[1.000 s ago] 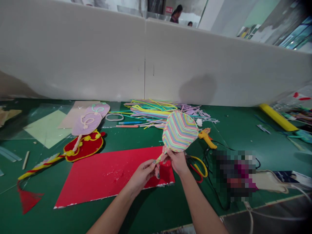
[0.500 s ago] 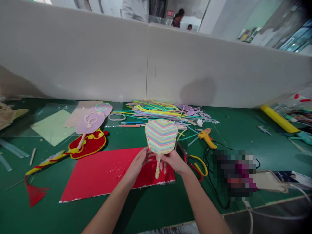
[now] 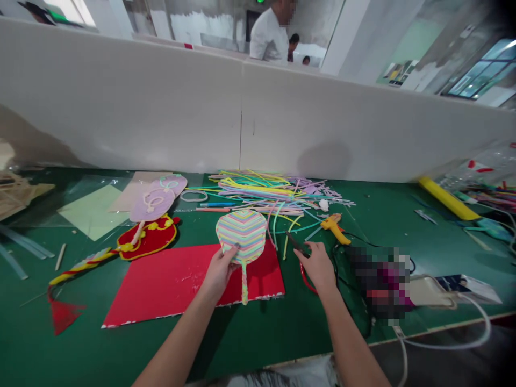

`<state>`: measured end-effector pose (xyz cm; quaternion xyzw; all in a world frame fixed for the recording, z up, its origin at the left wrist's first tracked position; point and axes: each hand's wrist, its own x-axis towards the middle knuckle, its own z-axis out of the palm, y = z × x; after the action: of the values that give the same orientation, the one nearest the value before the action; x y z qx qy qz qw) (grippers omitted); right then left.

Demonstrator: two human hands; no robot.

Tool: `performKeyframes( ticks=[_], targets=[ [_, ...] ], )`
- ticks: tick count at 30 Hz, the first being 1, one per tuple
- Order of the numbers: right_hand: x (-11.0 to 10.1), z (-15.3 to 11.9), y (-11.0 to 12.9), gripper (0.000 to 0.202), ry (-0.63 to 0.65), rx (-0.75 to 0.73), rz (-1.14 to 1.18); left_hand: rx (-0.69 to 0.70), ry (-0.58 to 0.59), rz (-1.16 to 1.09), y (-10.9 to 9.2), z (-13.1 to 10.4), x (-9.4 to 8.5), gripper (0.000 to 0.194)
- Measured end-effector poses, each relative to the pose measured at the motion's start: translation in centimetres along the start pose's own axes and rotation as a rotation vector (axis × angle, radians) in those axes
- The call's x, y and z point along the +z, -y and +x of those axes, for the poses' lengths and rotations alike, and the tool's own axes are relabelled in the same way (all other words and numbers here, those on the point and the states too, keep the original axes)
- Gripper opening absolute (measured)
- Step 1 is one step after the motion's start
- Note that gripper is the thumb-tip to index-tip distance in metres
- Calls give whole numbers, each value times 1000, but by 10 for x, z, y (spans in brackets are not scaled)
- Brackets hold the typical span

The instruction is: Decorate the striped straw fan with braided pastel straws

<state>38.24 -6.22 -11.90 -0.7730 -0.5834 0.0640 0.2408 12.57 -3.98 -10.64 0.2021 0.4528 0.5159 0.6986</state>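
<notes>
Left hand gripped the striped fan by its lower left edge, thumb on the front face, other fingers mostly hidden. Fan was over the red board, face up to the camera, handle pointing toward the board's near edge. Right hand was on the scissors, just right of the board; red handle part-covered, dark blades sticking out past the fingers. Clasped or only touching: could not tell. Red board lay flat on the green surface. Beyond the board: heap of pipe cleaners, some loose ones trailing near its far right corner. Right of the board, farther off than the scissors: yellow glue gun. By the board's far left corner: red fan with yellow trim. Farther beyond that corner: purple fan and green sheet. Left of the board: red tassel.
</notes>
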Motion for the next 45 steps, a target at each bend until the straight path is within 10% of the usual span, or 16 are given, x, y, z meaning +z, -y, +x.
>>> performKeyframes(
  ticks=[16, 21, 26, 33, 39, 45],
  targets=[
    [-38, 13, -18, 23, 216, -76, -303, 197, 1, -280, -9, 12, -22, 25],
    [-26, 47, 3, 17, 98, -360, -337, 154, -2, -191, -2, 6, -13, 26],
    [-5, 86, 26, 24, 319, -743, -409, 101, 22, -154, -3, 2, -12, 28],
    [-6, 111, 26, 18, 399, -840, -414, 58, 29, -199, -4, 1, -13, 33],
    [4, 119, 28, 63, 330, -983, -380, 11, 34, -210, -5, 1, -10, 31],
    [27, 134, 48, 31, 380, -1172, -396, 4, 18, -229, -6, 2, -11, 29]
  ],
)
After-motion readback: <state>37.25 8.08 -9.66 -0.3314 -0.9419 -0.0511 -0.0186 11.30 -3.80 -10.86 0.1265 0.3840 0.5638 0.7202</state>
